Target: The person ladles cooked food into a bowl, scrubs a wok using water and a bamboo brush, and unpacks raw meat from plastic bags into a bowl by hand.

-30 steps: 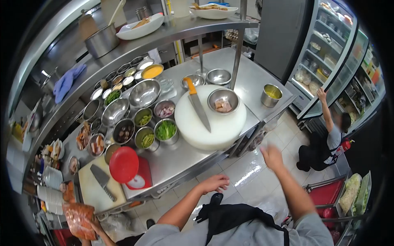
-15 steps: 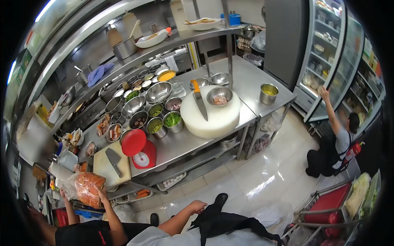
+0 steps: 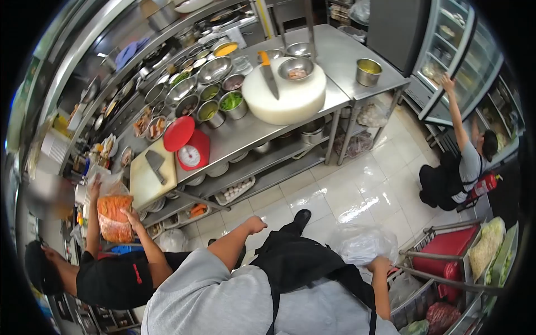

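Observation:
My left hand [image 3: 255,224] is out in front of my body, its fingers curled in with nothing visible in them. My right hand [image 3: 381,265] is low on my right side, fingers bent at the edge of a crumpled clear plastic bag [image 3: 363,244]. It appears to grip the bag, though the fingertips are hidden. What the bag holds, if anything, I cannot make out. Close to that hand are a dark crate [image 3: 414,298] and a metal rail [image 3: 441,255].
On the left a co-worker holds a bag of orange food [image 3: 115,218]. Another person crouches by the open fridge [image 3: 446,50]. The steel counter [image 3: 223,148] bears a white chopping block [image 3: 285,103], knives, bowls and a red scale [image 3: 192,151]. A red container [image 3: 446,245] stands right.
My view has tilted downward, so the counter sits higher in the frame. My right hand has come into view beside the bag. The co-worker's bag of orange food is turned more upright.

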Tool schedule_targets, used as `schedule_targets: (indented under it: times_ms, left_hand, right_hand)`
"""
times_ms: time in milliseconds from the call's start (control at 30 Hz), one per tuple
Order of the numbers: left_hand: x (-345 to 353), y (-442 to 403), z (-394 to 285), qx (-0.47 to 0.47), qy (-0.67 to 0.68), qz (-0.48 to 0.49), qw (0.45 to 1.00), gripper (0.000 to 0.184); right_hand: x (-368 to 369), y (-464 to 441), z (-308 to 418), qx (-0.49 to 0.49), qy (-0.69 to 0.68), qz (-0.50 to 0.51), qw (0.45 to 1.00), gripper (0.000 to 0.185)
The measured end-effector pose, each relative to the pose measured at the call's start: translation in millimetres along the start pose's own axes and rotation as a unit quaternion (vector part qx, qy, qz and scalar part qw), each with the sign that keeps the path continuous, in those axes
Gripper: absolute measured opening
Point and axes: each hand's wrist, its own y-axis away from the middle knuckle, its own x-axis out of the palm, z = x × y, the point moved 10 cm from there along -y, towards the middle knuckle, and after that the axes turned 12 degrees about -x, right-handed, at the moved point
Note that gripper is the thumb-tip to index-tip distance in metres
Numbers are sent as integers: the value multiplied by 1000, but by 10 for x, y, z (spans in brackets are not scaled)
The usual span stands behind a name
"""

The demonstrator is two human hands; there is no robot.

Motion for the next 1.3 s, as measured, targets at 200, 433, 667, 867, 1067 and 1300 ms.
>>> schedule_targets:
  times_ms: [200,433,667,867,1067,1300]
  left_hand:
    - [7,287,425,45,22,-86,995,45]
    - [800,367,1467,-131,177,44,975,38]
    - [866,-647,1847,-86,194,25,977,30]
    - [-86,-1990,1241,-175,533,57,826,18]
    - [-746,-3297,468,-141,534,11,833,20]
    - [-939,-4074,64,-109,488,-11,866,22]
  right_hand:
    - [223,3,150,61,-159,-39,985,55]
    - [-78,-448,1280,-224,-23,-45,973,73]
    - [-284,-684,1629,-124,-177,-17,976,54]
    - [79,-114,1176,54,-102,41,993,55]
    - [171,816,1176,187,-116,47,974,55]
    - [1116,2061,1792,313,-202,192,908,59]
